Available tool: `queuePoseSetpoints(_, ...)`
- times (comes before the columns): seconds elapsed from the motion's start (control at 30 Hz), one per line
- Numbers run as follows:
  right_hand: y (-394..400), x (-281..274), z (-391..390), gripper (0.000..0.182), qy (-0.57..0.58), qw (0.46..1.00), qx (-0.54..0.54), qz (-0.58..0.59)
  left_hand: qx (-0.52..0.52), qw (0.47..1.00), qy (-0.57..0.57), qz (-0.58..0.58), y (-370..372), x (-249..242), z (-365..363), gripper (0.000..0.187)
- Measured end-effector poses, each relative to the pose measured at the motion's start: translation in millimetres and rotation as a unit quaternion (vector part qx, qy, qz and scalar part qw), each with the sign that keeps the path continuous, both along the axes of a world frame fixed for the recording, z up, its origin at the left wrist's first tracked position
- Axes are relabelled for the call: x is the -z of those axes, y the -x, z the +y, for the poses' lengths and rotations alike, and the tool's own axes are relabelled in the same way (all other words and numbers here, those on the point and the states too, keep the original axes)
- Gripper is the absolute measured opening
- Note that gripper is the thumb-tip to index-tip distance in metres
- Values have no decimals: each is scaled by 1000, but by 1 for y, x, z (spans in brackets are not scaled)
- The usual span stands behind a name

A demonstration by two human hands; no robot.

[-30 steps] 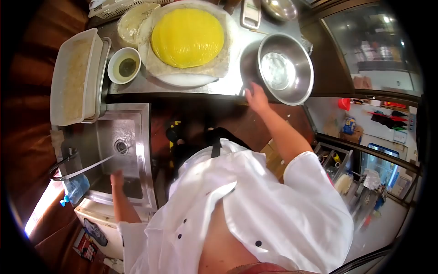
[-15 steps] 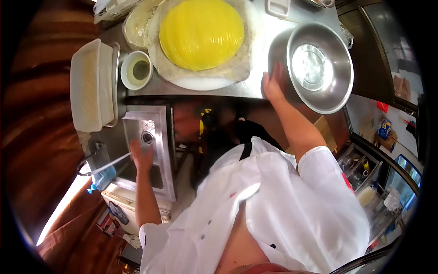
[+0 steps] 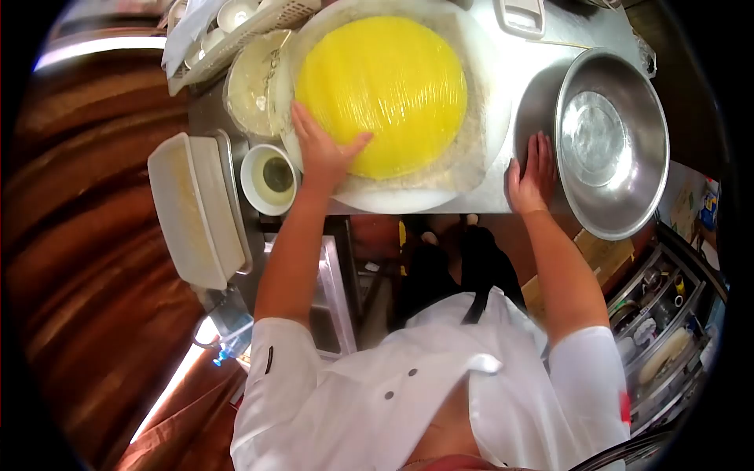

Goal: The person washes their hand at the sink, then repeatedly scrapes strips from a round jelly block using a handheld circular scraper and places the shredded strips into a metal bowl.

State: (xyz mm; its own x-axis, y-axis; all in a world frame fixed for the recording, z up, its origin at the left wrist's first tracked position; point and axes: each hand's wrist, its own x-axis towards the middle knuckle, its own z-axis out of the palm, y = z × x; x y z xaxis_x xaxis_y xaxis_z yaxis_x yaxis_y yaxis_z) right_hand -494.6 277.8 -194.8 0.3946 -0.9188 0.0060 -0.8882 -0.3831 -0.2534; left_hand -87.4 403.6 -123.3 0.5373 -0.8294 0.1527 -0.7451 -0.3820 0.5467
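A large yellow round mass (image 3: 385, 86) under shiny plastic wrap lies on a pale sheet over a round white board (image 3: 416, 200). My left hand (image 3: 320, 151) reaches over the near left side of it, fingers and thumb spread, fingertips at the edge of the yellow. Beside a big steel bowl (image 3: 605, 149), my right hand (image 3: 534, 177) rests flat with its fingers stretched out, close to the bowl's left wall. Nothing shows inside the bowl. Left of the board stands a white cup (image 3: 256, 200) with some liquid in it.
Long white tubs (image 3: 184, 212) stand on the left. Behind them, a plastic basket (image 3: 259, 35) holds white cups, near a wrapped bowl (image 3: 253, 94). A white container (image 3: 522, 17) is at the back. The sink (image 3: 338, 282) lies below left, beside a blue-topped bottle (image 3: 234, 345).
My left hand has moved from over the sink up to the yellow mass. My right hand stays beside the steel bowl. The whole view has shifted, with things appearing further right and lower.
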Motion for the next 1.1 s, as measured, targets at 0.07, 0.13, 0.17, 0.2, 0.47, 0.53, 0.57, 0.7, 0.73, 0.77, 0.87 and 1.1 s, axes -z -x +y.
queuePoseSetpoints(0.07,-2,-5,0,70,-15,1000,5,-5,-7,998,-3,56,-19,-8,-21,121)
queuePoseSetpoints(0.13,-6,-12,-3,70,-39,999,16,-8,21,997,25,73,-56,-6,-53,107)
queuePoseSetpoints(0.17,-7,-15,-4,70,-60,998,25,-6,52,993,33,98,-75,-3,-69,100)
queuePoseSetpoints(0.2,-7,-16,-5,69,-81,996,35,-3,83,988,40,124,-92,1,-85,94)
queuePoseSetpoints(0.47,-5,-10,-9,66,-34,999,23,-19,251,963,-10,93,-91,-9,-179,57)
queuePoseSetpoints(0.53,-6,-12,-10,65,-31,999,25,-15,270,960,-20,70,-79,-17,-172,51)
queuePoseSetpoints(0.57,-6,-12,-10,64,-25,999,24,-11,286,957,-9,54,-71,-21,-163,49)
queuePoseSetpoints(0.7,-6,-8,-11,63,-13,999,25,-18,301,950,5,80,-39,-32,-119,40)
queuePoseSetpoints(0.73,-6,-9,-11,63,-15,999,28,-13,294,950,1,105,-30,-36,-108,38)
queuePoseSetpoints(0.77,-6,-8,-11,63,-4,1000,25,-10,289,948,-3,131,-20,-41,-96,37)
queuePoseSetpoints(0.87,-7,-7,-11,61,16,1000,24,-7,281,941,-19,189,9,-47,-59,33)
queuePoseSetpoints(1.1,-4,5,-11,57,68,998,18,0,148,874,-55,460,63,-32,40,30)
